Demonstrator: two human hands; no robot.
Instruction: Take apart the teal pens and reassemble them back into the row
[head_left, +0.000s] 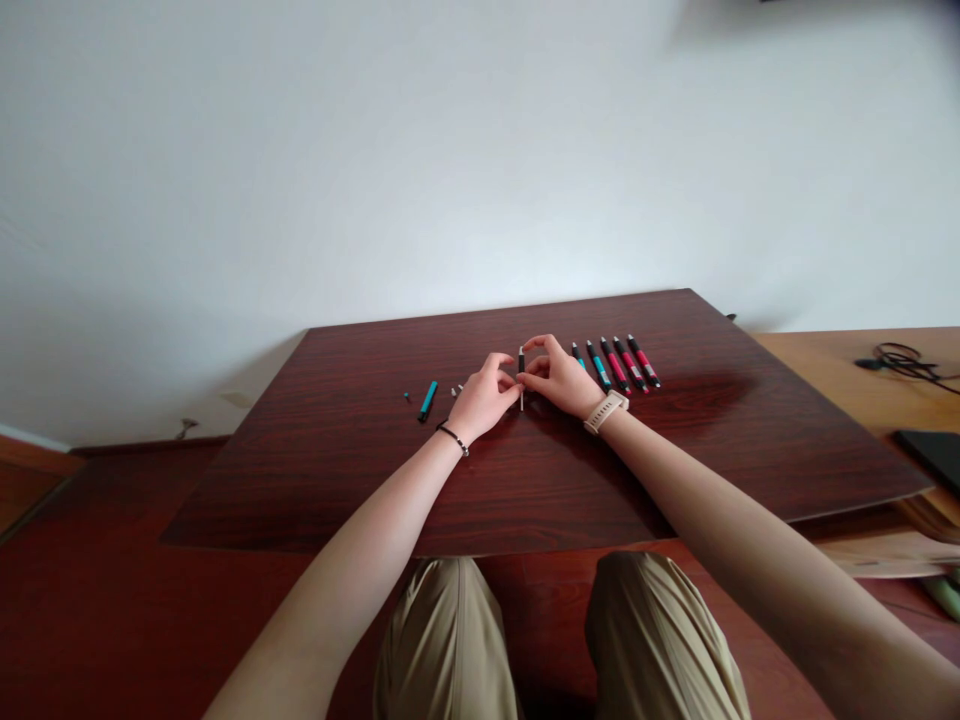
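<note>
Between my two hands, above the table, is a partly assembled pen (521,362) with a black front section, a silver tip pointing away from me and a thin white refill sticking out toward me. The fingers of my left hand (486,398) pinch it low down, around the refill end. From the other side, my right hand (559,375) pinches it with thumb and fingers near the black section. A teal pen barrel (428,400) lies left of my left hand, with a tiny teal piece (406,397) beyond it. Small whitish parts (454,391) are partly hidden by my left hand.
Right of my right hand lies a row of pens, with teal pens (598,364) nearest and pink pens (629,363) farther right. The dark wood table (360,480) meets a white wall. A lighter desk (817,365) at right bears a black cable (900,362) and a dark flat object (934,455).
</note>
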